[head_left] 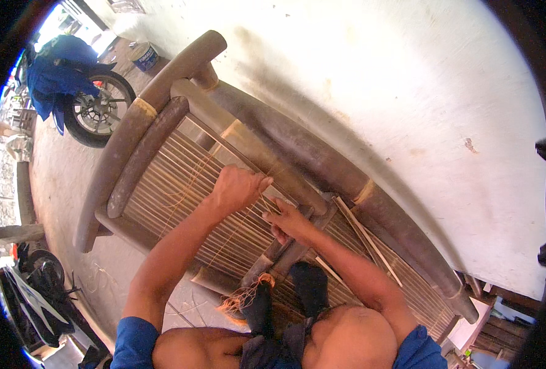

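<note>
Thin cord (264, 199) is being pinched between clamped fingers of the left hand (239, 188) and the right hand (290, 222), seemingly being held taut over the slats (173, 165).

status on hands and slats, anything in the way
Left hand curled, right hand close beside; grips unclear. Both over slats. Strips lie to the right, apart from both hands.

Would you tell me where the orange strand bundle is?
In the head view, the orange strand bundle is low, left of centre, just left of a black sock.
</note>
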A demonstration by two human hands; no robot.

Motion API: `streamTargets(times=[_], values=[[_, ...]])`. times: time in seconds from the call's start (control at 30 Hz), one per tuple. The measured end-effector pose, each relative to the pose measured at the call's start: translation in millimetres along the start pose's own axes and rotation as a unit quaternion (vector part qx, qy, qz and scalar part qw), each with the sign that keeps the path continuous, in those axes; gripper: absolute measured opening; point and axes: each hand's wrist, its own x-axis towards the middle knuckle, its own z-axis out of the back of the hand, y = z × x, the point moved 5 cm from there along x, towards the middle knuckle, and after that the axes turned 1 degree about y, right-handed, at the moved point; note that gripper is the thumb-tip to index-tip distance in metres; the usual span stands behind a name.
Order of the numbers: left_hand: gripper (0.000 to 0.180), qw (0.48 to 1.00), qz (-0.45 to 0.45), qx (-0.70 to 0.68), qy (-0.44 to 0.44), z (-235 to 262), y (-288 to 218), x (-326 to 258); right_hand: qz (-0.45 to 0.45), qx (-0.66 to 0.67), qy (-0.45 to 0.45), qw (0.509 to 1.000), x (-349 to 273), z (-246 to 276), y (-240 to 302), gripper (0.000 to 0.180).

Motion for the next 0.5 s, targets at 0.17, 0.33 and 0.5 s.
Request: streamTargets(times=[0.17,0.33,0.5], values=[[0.063,0.982,0.090,-0.161,0.050,11,16,8,0.031,0.104,-0.007,0.994,26,-22,14,0.073],[0.066,0.937,0.084,-0.335,0.053,4,21,6,0.040,0.216,0.011,0.975,32,-27,21,0.038],[0.067,0.997,-0.007,-0.002,0.082,-3,8,4,0.065,0.316,0.011,0.946,39,-36,24,0.016]])
